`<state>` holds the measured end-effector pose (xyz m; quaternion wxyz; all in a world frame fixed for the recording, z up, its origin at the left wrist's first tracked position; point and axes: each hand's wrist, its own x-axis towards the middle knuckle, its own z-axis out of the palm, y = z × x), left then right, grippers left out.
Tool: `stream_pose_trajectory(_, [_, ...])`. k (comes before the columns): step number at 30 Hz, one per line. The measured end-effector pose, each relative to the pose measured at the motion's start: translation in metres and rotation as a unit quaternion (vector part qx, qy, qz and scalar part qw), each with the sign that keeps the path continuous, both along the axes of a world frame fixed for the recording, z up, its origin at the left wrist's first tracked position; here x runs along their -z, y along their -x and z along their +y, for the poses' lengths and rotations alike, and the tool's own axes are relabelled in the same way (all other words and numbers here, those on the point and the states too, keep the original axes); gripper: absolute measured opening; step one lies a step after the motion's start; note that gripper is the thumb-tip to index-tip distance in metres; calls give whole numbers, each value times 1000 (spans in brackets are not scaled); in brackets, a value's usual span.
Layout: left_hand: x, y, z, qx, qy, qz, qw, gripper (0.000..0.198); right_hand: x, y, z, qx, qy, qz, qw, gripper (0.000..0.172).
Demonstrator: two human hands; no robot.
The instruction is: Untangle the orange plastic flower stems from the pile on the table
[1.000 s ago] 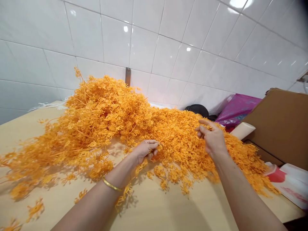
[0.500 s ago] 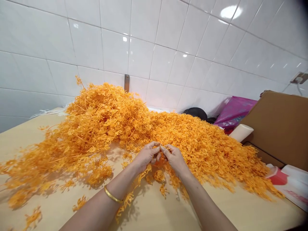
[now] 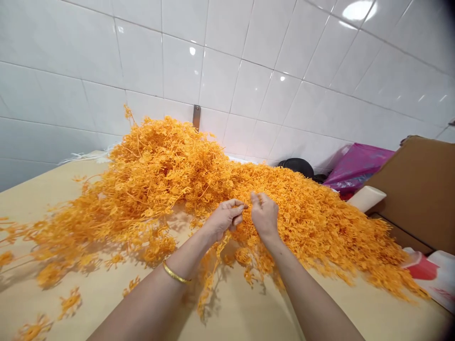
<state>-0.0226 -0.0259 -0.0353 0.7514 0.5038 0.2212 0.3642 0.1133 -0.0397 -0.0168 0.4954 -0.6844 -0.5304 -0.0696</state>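
1. Pinching an orange artificial-flower sprig (image 3: pixel 209 279), our left hand (image 3: pixel 225 220) sits before the heap of orange sprays (image 3: pixel 170 161); the sprig trails below it over the desk (image 3: pixel 259 317).
2. Our right hand (image 3: pixel 265 218) is curled just beside, apart from the left; we cannot tell whether its blurred fingertips (image 3: pixel 254 198) grip anything.
3. We could snag the sprig on its neighbours, since the spidery petals look tangled; a hard pull might snap the stem.
4. Sweeping our left forearm (image 3: pixel 149 293) could knock the loose flower heads (image 3: pixel 69 303) nearby.
5. The tiled wall (image 3: pixel 227 71) and cardboard box (image 3: pixel 419 189) limit reach; the desk's near edge is out of view. Our easiest room lies between our forearms.
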Motion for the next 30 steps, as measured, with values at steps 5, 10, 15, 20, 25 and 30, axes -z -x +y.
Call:
stream_pose_trajectory(5, [11,2,7,-29,33,-13,999,20,-44,-68,0,146,-71,-11,987,27])
stream_pose_trajectory(10, [21,-2,13,18,93,-45,994,45,-49,-92,-8,134,18,-146,980,32])
stream_pose_trajectory(15, [19,-2,12,41,104,-43,993,67,-21,-70,-20,95,51,-206,973,39])
stream_pose_trajectory(20, [13,-5,2,48,96,-16,994,79,-17,-8,-46,-198,15,-206,958,23])
stream_pose_trajectory(25, [9,-9,-3,14,142,-13,990,77,-6,26,-52,-301,96,-231,920,29])
stream_pose_trajectory(30, [7,-7,-2,23,162,-22,986,79,4,14,-47,-237,127,-203,942,21])
